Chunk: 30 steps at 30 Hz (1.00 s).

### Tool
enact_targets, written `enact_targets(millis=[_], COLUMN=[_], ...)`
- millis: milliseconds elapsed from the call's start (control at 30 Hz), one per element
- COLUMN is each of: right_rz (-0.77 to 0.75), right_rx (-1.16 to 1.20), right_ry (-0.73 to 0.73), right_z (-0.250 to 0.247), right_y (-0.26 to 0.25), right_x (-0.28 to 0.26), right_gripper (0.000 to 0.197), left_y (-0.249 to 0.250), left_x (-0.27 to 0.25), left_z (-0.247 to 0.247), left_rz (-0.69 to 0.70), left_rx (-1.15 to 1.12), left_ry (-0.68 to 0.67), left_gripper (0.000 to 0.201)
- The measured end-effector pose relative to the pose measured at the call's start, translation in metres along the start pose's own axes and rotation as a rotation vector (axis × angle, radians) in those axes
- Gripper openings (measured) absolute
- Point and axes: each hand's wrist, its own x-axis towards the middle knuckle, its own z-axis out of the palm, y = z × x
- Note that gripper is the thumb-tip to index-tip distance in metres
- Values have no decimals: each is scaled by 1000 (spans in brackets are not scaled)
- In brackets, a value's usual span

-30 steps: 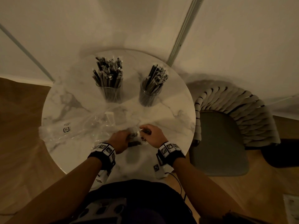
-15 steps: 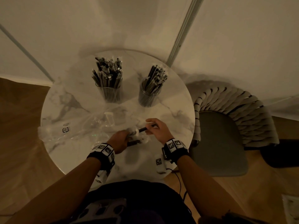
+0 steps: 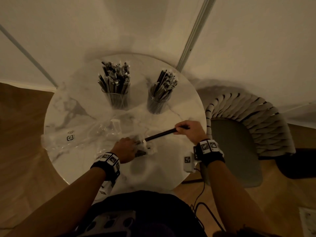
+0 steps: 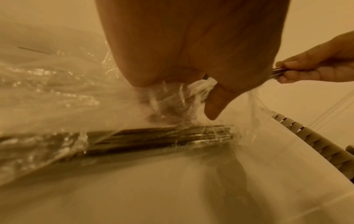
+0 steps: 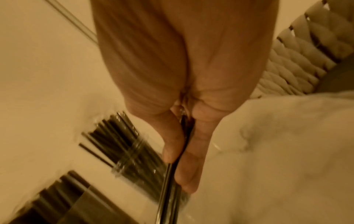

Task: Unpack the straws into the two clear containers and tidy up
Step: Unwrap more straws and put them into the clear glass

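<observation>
While the right hand (image 3: 189, 131) pinches a few dark straws (image 3: 160, 134) between thumb and fingers, their far ends sit inside a small clear wrapper (image 3: 149, 147) that the left hand (image 3: 125, 149) clamps against the round marble table (image 3: 171, 161). Straws run at a slant from wrapper up to the right hand, above the tabletop. Left wrist view: left-hand fingers bunch the crumpled plastic, and a further bundle of dark straws (image 4: 162, 136) lies flat on the table under clear film just in front of the hand; right hand (image 4: 316, 66) visible at the edge, holding the straw ends. Right wrist view is blurred but shows thumb and fingers closed around the shiny straw shafts (image 5: 168, 189)

Two clear containers stand upright at the back of the table, apart: left container (image 3: 118, 100) packed with straws, right container (image 3: 158, 103) less full, straws leaning. A big empty clear bag (image 3: 77, 135) with a printed symbol lies flattened on the left side of the table, overhanging the edge. Woven-back chair (image 3: 248, 124) sits just right of the table
</observation>
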Motion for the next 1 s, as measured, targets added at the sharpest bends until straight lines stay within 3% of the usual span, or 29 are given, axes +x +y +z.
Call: enact_targets(millis=[100, 267, 367, 467, 567, 700, 800, 900, 1000], right_rz=[-29, -37, -86, -122, -172, -221, -271, -323, -408], right_rx=[-36, -49, 12, 31, 42, 7, -33, -105, -200], right_ry=[61, 132, 127, 120, 100, 100, 118, 181, 230], right_z=[-32, -72, -83, -79, -64, -34, -9, 11, 25], right_y=[-8, -26, -42, -57, -69, -80, -85, -90, -95], right_x=[-1, -7, -15, -20, -22, -23, -24, -27, -32], right_gripper=[13, 13, 14, 17, 14, 18, 16, 12, 11], left_y=[-1, 0, 1, 3, 7, 21, 28, 31, 30], left_x=[1, 2, 1, 4, 13, 24, 21, 18, 18], left_z=[1, -2, -6, -12, -16, -37, -50, -57, -60], left_rz=[-79, -47, -2, 83, -55, -245, -281, -298, -366], left_rx=[-21, -117, -327, -547, -925, -1488, -1741, -1816, -1693], left_ry=[28, 120, 178, 315, 400, 320, 239, 208, 212], left_gripper=[70, 77, 78, 62, 47, 47, 55, 55, 51])
